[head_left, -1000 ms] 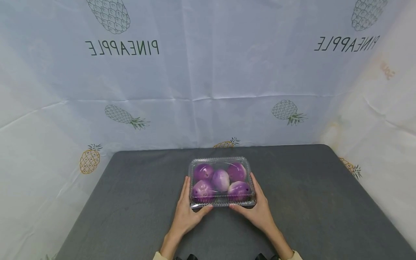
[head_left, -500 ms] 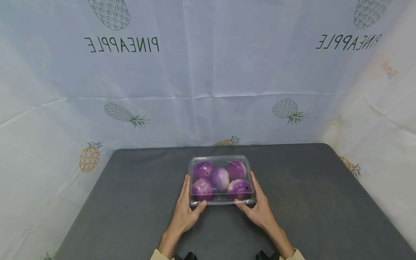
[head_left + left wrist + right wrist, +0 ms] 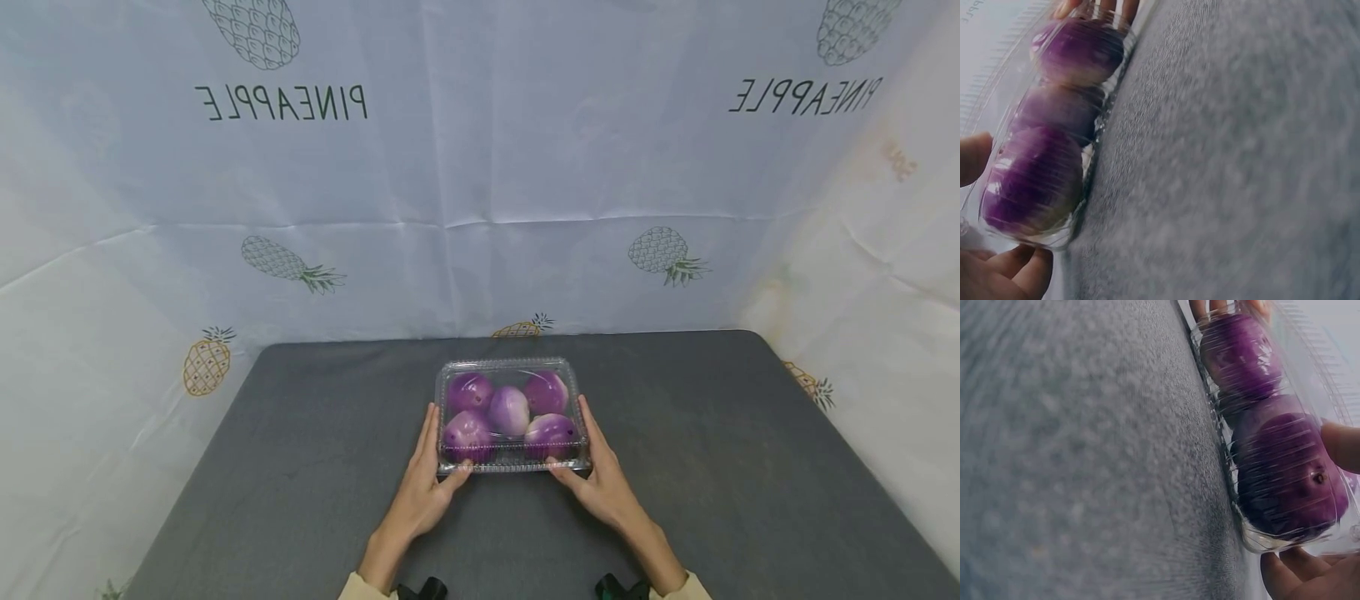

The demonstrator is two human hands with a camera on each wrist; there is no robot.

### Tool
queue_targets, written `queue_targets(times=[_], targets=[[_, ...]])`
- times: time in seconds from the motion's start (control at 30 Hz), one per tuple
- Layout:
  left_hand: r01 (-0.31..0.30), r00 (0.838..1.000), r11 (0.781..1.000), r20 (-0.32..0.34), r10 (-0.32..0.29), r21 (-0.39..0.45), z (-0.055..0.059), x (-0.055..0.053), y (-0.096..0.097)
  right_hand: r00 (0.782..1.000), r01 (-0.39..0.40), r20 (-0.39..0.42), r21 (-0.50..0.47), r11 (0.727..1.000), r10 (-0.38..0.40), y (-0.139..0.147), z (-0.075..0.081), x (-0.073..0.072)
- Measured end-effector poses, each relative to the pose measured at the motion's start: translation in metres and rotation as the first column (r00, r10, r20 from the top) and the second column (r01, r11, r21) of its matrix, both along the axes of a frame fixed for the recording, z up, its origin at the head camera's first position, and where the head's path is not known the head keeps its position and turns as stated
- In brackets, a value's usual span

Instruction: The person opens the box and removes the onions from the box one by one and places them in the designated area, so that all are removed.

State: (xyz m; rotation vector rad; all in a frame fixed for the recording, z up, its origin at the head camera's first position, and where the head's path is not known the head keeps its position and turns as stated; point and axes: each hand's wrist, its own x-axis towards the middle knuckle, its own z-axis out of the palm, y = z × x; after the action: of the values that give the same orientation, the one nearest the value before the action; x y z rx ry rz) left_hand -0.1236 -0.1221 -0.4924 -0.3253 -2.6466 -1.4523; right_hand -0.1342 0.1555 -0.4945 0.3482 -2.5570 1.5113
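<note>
A clear plastic clamshell box (image 3: 510, 468) sits on the dark table with its lid down. Through it show several round, purple-and-white vegetables (image 3: 508, 412). My left hand (image 3: 424, 496) holds the left side, its fingers along the wall and its thumb on the front rim. The right hand (image 3: 606, 493) mirrors it on the other side. In the left wrist view, the thumb (image 3: 974, 159) lies against the lid side and fingertips (image 3: 1030, 275) are at the box's end. The right wrist view likewise has a thumb (image 3: 1341, 447) close on the lid.
The grey-black table (image 3: 315, 467) spreads around the box on all sides. A white cloth (image 3: 465, 167) printed with pineapples hangs behind it and at both sides. Dark wrist gear (image 3: 423, 588) and pale sleeves (image 3: 365, 587) show at the bottom.
Both thumbs have slid outward along the front edge and up onto the rim, away from each other. The box has stayed in place; the head view shifted slightly.
</note>
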Motion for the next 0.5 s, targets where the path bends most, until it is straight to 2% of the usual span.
queue_targets(times=[0.5], targets=[[0.093, 0.992, 0.995, 0.083, -0.091, -0.021, 0.0076, -0.0008, -0.0081, 0.996, -0.087, -0.021, -0.029, 0.996, 0.087, 0.0050, -0.0026, -0.0016]])
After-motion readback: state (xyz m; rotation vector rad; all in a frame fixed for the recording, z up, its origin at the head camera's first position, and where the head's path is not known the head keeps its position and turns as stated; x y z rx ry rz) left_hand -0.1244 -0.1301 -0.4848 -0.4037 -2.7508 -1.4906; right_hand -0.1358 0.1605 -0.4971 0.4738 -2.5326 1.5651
